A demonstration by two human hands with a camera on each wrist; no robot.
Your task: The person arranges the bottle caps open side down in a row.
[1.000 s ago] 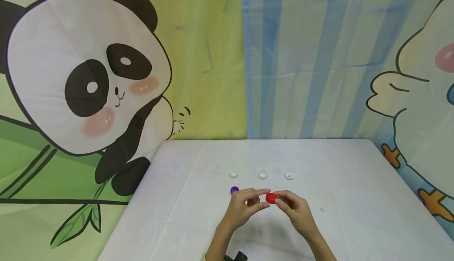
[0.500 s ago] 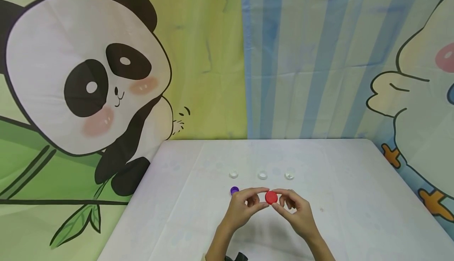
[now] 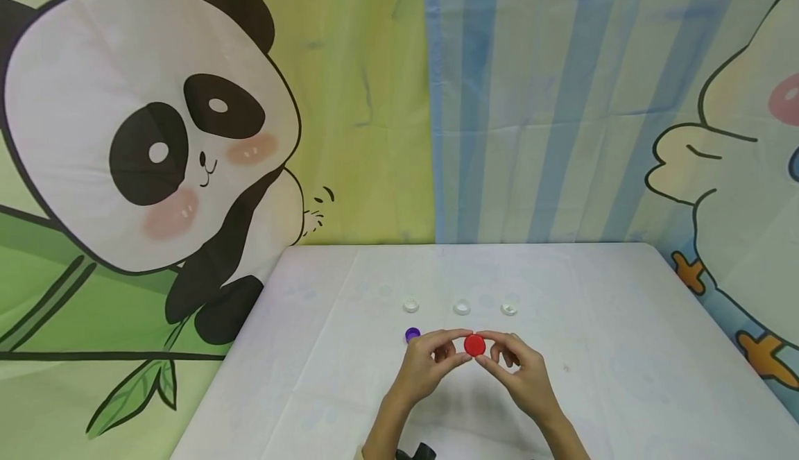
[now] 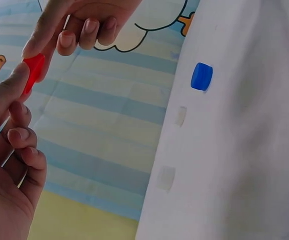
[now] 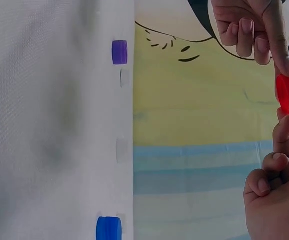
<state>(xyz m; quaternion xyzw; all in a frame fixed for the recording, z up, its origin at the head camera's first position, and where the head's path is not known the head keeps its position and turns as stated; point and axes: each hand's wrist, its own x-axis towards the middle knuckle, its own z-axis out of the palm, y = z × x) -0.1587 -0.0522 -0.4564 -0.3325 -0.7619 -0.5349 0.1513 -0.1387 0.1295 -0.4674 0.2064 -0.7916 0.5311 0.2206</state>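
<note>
A small red bottle cap (image 3: 474, 345) is held up above the table between both hands, its round face towards the head camera. My left hand (image 3: 424, 368) pinches its left edge with thumb and index finger. From the other side, my right hand (image 3: 526, 379) pinches the right edge the same way. In the left wrist view the red cap (image 4: 34, 73) appears edge-on between the fingertips. Behind the left hand stands a purple cap (image 3: 412, 334), partly covered. A blue cap (image 4: 202, 77) is on the table, hidden in the head view behind the right hand.
Three whitish, clear caps or rings stand in a row farther back: left ring (image 3: 410, 305), middle ring (image 3: 462, 307), right ring (image 3: 508, 309). The white table (image 3: 337, 349) ends at printed curtains. A black object (image 3: 424, 452) shows at the bottom edge.
The red cap has turned from a tilted side view to face the head camera. My right fingers have shifted to its edge, and both hands have moved very slightly away and left.
</note>
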